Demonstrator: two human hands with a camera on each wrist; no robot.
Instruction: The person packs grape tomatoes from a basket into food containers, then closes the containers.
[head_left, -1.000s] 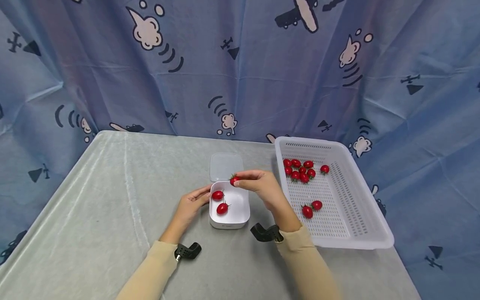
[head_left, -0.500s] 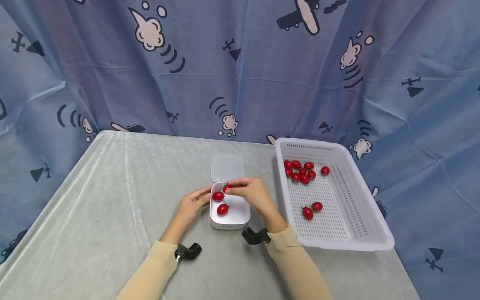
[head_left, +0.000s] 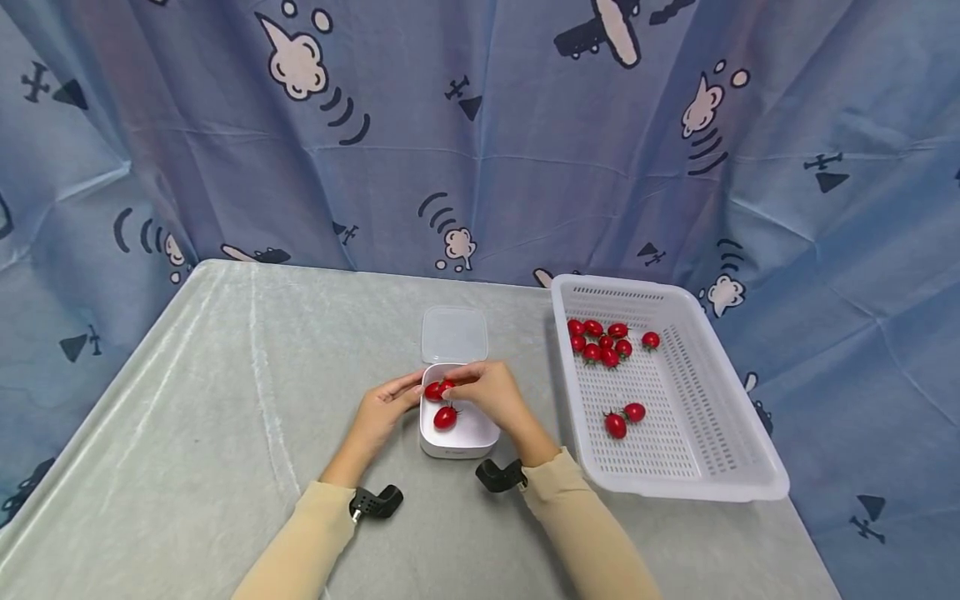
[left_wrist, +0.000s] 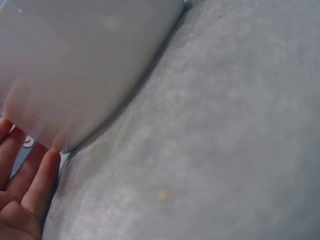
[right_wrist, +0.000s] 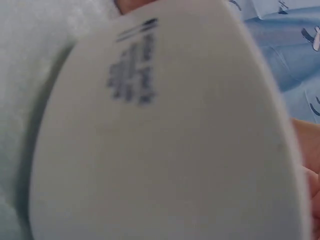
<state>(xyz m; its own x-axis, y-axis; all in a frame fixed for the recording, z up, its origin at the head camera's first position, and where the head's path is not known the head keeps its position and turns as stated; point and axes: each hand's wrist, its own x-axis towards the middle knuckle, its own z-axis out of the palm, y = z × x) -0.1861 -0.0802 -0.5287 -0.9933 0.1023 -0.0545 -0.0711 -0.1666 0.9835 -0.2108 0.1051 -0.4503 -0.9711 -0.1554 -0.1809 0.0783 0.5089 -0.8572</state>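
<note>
Across the rear, full width: blue patterned curtain (head_left: 480, 167). At left, extending rightward beneath everything: pale cloth-covered table (head_left: 187, 400). Next: left sleeve (head_left: 303, 542) with black wrist mount (head_left: 378, 502). Then left hand (head_left: 381, 417), fingers extended, tips touching the outer left wall of the white box (head_left: 480, 425), not curled round it. Inside the box, near the left wall: first tomato (head_left: 433, 392). Toward the near side: second tomato (head_left: 445, 418). Just right of the first: third tomato (head_left: 447, 385), pinched between thumb and fingers of the right hand (head_left: 493, 395), partly hidden by the fingertips. Directly behind the box: flat translucent lid (head_left: 453, 333). In the way at the box's rear right: right hand, covering rim and interior. In the right wrist view: box wall with blurred lettering, blocking sight of the pinch. At the right cuff: second black mount (head_left: 501, 477). Farthest right, apart from the box: white basket (head_left: 667, 454), holding a tomato cluster (head_left: 606, 342) rear left, a single tomato (head_left: 650, 340) beside it, and a close pair (head_left: 616, 426) nearer the front.
</note>
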